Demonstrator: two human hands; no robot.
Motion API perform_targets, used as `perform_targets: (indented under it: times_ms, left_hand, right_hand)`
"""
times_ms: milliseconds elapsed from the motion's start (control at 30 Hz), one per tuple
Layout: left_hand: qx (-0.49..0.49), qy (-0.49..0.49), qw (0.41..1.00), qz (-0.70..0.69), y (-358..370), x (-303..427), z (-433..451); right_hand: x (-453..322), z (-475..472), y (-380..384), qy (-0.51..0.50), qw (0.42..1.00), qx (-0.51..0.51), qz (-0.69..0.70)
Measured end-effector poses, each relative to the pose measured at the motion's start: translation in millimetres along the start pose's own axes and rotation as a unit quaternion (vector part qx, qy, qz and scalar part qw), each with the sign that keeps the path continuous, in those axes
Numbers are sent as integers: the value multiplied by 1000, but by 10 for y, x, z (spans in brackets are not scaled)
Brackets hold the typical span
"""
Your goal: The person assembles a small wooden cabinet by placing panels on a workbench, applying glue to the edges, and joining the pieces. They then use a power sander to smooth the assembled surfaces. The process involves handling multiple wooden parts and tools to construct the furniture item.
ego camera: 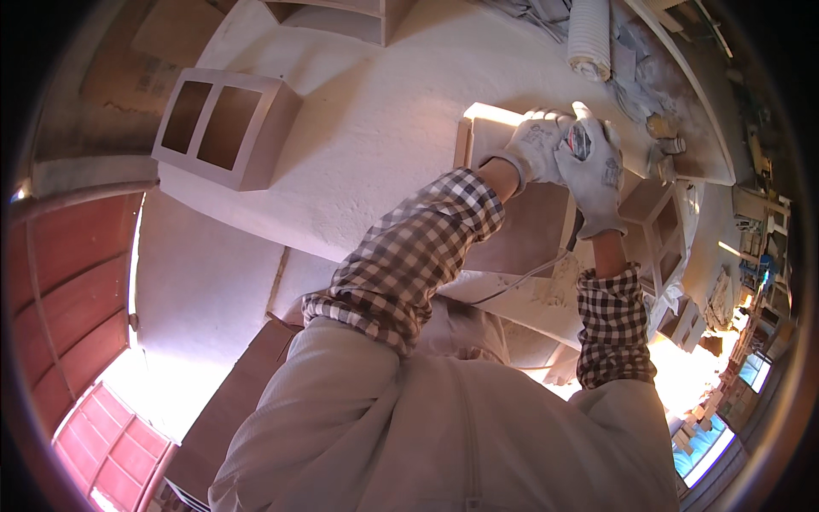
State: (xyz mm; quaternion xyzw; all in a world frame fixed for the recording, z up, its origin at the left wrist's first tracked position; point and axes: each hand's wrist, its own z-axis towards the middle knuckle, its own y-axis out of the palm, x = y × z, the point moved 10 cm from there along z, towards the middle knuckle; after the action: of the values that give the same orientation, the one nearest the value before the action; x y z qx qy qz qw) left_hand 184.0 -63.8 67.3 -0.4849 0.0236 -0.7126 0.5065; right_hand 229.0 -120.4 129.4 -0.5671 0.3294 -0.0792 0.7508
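Note:
A corded handheld power tool [578,142], probably a sander, is mostly covered by my two gloved hands; only a dark part with red and silver shows. My right hand [596,176] grips its body, the thumb pointing away from me. Pressed close beside it, my left hand [537,146] curls its fingers over the tool's far side. Beneath both hands is a wooden cabinet box [521,233] with a smooth, dull brownish panel. The tool's working face is hidden. From below my right hand a grey cord [521,280] runs down past the box.
Dust coats the worktable [384,128]. A two-opening wooden frame box [238,131] stands left, another box [342,16] at the far edge. Right of my hands sits another framed box [652,227]. A ribbed hose [588,41] lies at the far right, near a small container [668,146].

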Motion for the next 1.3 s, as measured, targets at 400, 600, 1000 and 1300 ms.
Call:
perform_targets:
  times_ms: [400,600,1000,1300]
  left_hand:
    - [-140,-79,986,41,102,-618,-213]
    - [-136,-65,986,67,624,500,-614]
    - [37,-82,994,65,536,162,-166]
    - [-12,-124,989,75,485,141,-115]
  right_hand:
    - [-370,235,227,-58,996,-40,-50]
    - [379,-821,-340,-104,992,70,-31]
    - [422,86,-256,-152,985,-79,33]
    - [358,102,-345,-170,985,-8,14]
